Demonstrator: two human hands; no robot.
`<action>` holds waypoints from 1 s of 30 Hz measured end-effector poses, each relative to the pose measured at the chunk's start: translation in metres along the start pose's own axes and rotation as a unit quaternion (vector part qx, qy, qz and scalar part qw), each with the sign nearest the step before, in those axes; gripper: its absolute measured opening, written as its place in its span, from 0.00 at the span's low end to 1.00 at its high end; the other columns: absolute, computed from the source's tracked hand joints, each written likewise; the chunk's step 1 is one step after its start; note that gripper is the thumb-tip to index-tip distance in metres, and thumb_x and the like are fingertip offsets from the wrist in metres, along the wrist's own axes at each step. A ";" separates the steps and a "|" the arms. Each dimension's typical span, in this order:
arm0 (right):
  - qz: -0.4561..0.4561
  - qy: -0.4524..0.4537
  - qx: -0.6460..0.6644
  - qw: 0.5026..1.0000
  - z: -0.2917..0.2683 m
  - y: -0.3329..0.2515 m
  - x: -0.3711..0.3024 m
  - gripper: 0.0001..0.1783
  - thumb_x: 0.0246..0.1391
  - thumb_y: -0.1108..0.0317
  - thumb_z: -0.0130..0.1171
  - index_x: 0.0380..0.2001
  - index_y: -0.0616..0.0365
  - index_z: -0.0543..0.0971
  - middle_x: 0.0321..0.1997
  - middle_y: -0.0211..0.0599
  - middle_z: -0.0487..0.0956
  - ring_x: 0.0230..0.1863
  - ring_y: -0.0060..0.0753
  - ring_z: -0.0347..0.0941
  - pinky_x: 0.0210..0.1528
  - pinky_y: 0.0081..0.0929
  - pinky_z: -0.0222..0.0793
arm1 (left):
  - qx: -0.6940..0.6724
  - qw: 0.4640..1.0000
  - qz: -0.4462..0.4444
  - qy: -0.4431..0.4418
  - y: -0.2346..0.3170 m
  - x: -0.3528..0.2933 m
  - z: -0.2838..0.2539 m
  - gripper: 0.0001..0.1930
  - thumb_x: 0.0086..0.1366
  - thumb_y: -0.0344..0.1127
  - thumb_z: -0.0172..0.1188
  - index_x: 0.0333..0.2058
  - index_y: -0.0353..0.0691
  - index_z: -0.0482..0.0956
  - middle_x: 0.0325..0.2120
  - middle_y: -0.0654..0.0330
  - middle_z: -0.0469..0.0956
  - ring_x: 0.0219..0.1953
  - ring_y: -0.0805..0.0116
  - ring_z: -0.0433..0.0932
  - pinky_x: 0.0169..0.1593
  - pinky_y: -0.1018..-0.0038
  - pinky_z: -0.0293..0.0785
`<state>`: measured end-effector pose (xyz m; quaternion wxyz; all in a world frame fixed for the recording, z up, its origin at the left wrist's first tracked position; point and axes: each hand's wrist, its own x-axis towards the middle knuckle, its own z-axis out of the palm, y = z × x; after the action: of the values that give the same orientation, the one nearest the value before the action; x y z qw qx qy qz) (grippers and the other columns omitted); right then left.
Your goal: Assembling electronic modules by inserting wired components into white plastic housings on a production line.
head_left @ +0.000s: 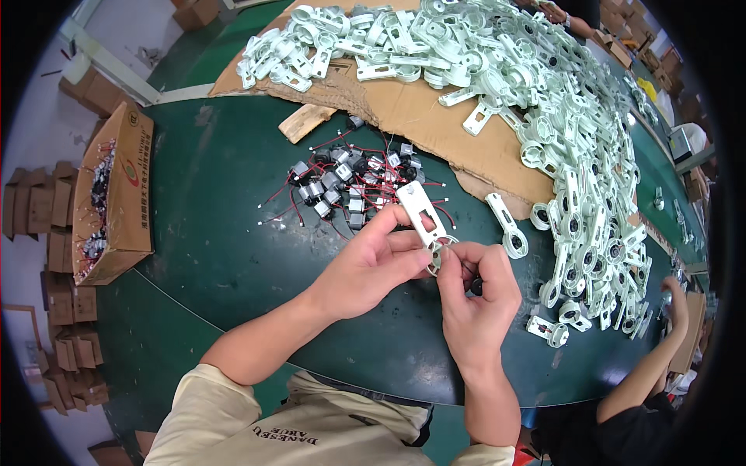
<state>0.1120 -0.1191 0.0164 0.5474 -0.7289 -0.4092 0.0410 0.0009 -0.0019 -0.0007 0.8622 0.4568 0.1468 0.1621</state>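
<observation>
Pale housing [420,206] juts forward between left fingers [406,268] and right fingers [449,276].

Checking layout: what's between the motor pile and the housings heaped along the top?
Head view: an exposed stretch of cardboard between motor pile and housings, plus a wood block toward the left.

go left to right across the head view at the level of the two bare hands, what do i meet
open cardboard box → left hand → held pale green part → right hand → heap of pale green parts → co-worker's hand
</observation>
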 end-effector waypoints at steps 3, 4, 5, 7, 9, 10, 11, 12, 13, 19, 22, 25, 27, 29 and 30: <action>0.012 -0.001 -0.016 1.000 0.001 -0.004 0.001 0.06 0.51 0.79 0.67 0.33 0.61 0.81 0.26 0.32 0.73 0.21 0.20 0.68 0.22 0.20 0.64 | 0.012 1.000 0.007 -0.002 0.001 0.000 -0.001 0.16 0.72 0.25 0.52 0.56 0.40 0.64 0.49 0.58 0.76 0.49 0.75 0.75 0.52 0.73 0.74; 0.012 -0.001 -0.017 1.000 0.001 -0.004 0.001 0.06 0.51 0.79 0.67 0.33 0.61 0.81 0.26 0.32 0.73 0.21 0.20 0.68 0.22 0.20 0.64 | 0.014 1.000 0.007 -0.003 0.001 0.000 -0.001 0.16 0.72 0.26 0.52 0.56 0.40 0.64 0.49 0.58 0.76 0.49 0.75 0.75 0.52 0.73 0.74; 0.009 0.003 -0.015 1.000 0.002 -0.004 0.001 0.06 0.51 0.79 0.67 0.32 0.61 0.80 0.26 0.32 0.73 0.21 0.20 0.68 0.22 0.20 0.64 | 0.013 1.000 0.008 -0.003 0.001 0.000 -0.001 0.16 0.72 0.26 0.52 0.56 0.40 0.64 0.49 0.58 0.76 0.49 0.75 0.75 0.52 0.73 0.74; 0.004 0.006 -0.014 1.000 0.002 -0.003 -0.001 0.06 0.51 0.79 0.67 0.32 0.60 0.80 0.26 0.32 0.73 0.21 0.20 0.68 0.22 0.20 0.64 | -0.009 1.000 -0.007 0.004 0.002 -0.001 0.001 0.16 0.72 0.25 0.52 0.56 0.40 0.65 0.49 0.58 0.75 0.49 0.75 0.75 0.52 0.74 0.74; 0.001 0.011 0.005 1.000 0.003 -0.003 -0.003 0.06 0.51 0.80 0.67 0.31 0.60 0.80 0.26 0.32 0.73 0.21 0.21 0.67 0.23 0.21 0.64 | -0.012 1.000 -0.007 0.009 0.004 -0.002 0.003 0.16 0.71 0.25 0.52 0.56 0.40 0.65 0.48 0.58 0.75 0.49 0.75 0.75 0.52 0.74 0.74; 0.000 0.011 0.003 1.000 0.003 -0.003 -0.003 0.06 0.51 0.80 0.67 0.31 0.60 0.80 0.26 0.32 0.73 0.21 0.21 0.67 0.23 0.21 0.64 | -0.012 1.000 -0.007 0.014 0.004 -0.001 0.004 0.16 0.71 0.25 0.52 0.56 0.40 0.65 0.48 0.58 0.75 0.49 0.75 0.75 0.52 0.74 0.74; 0.000 0.009 0.002 1.000 0.003 -0.003 -0.002 0.06 0.51 0.80 0.67 0.31 0.61 0.80 0.26 0.32 0.73 0.21 0.21 0.67 0.23 0.21 0.64 | -0.014 1.000 -0.006 0.013 0.004 -0.001 0.004 0.16 0.71 0.25 0.52 0.56 0.40 0.65 0.48 0.58 0.75 0.49 0.75 0.75 0.52 0.74 0.74; 0.000 0.007 0.002 1.000 0.003 -0.003 -0.002 0.06 0.50 0.80 0.66 0.31 0.61 0.80 0.25 0.32 0.72 0.21 0.21 0.67 0.23 0.21 0.64 | -0.008 1.000 -0.003 0.009 0.004 -0.001 0.003 0.16 0.71 0.25 0.52 0.55 0.40 0.65 0.48 0.59 0.75 0.49 0.75 0.75 0.53 0.74 0.74; -0.001 0.006 0.001 1.000 0.003 -0.003 -0.002 0.06 0.50 0.80 0.66 0.31 0.61 0.80 0.25 0.32 0.72 0.21 0.21 0.67 0.23 0.21 0.64 | -0.001 1.000 -0.001 0.005 0.004 -0.001 0.003 0.16 0.71 0.25 0.52 0.55 0.40 0.65 0.47 0.59 0.75 0.48 0.75 0.75 0.53 0.74 0.74; 0.000 0.012 -0.002 1.000 0.003 -0.001 -0.001 0.05 0.50 0.80 0.67 0.30 0.61 0.80 0.24 0.32 0.71 0.20 0.21 0.65 0.22 0.21 0.62 | -0.010 1.000 0.008 -0.011 0.002 -0.001 0.001 0.16 0.71 0.24 0.52 0.55 0.40 0.65 0.47 0.61 0.74 0.48 0.76 0.74 0.52 0.75 0.74; -0.008 0.005 -0.002 1.000 0.003 0.000 -0.001 0.05 0.50 0.79 0.67 0.30 0.61 0.80 0.24 0.32 0.71 0.20 0.20 0.64 0.22 0.21 0.61 | -0.001 1.000 0.012 -0.013 0.001 -0.001 0.001 0.16 0.71 0.24 0.52 0.55 0.40 0.65 0.47 0.60 0.74 0.48 0.76 0.74 0.52 0.75 0.74; 0.002 0.008 0.010 1.000 0.003 -0.002 0.000 0.05 0.51 0.79 0.67 0.30 0.61 0.80 0.24 0.31 0.71 0.20 0.19 0.64 0.21 0.20 0.61 | -0.013 1.000 0.000 -0.003 0.001 -0.001 0.001 0.15 0.71 0.23 0.52 0.54 0.40 0.65 0.47 0.60 0.74 0.48 0.76 0.74 0.52 0.74 0.74; 0.001 0.010 0.005 1.000 0.003 -0.003 -0.001 0.05 0.51 0.79 0.67 0.30 0.61 0.80 0.25 0.31 0.72 0.20 0.19 0.64 0.22 0.20 0.61 | -0.014 1.000 0.004 -0.006 0.001 -0.001 0.001 0.15 0.71 0.23 0.52 0.55 0.39 0.65 0.48 0.59 0.74 0.49 0.75 0.74 0.52 0.74 0.74; -0.003 0.010 0.006 1.000 0.003 -0.003 -0.002 0.05 0.51 0.79 0.67 0.30 0.61 0.80 0.25 0.31 0.72 0.20 0.18 0.65 0.22 0.20 0.61 | -0.014 1.000 0.008 -0.008 0.001 -0.001 0.001 0.16 0.71 0.23 0.52 0.55 0.39 0.65 0.49 0.59 0.74 0.49 0.75 0.74 0.52 0.74 0.74; -0.005 0.012 0.007 1.000 0.003 -0.003 -0.003 0.05 0.51 0.79 0.67 0.30 0.61 0.80 0.25 0.31 0.72 0.21 0.18 0.65 0.22 0.19 0.61 | -0.018 1.000 0.015 -0.014 0.000 -0.001 0.002 0.16 0.71 0.23 0.52 0.55 0.39 0.65 0.49 0.58 0.74 0.49 0.75 0.74 0.52 0.74 0.74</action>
<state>0.1068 -0.1180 0.0166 0.5575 -0.7234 -0.4061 0.0320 0.0008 -0.0037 0.0009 0.8699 0.4453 0.1252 0.1711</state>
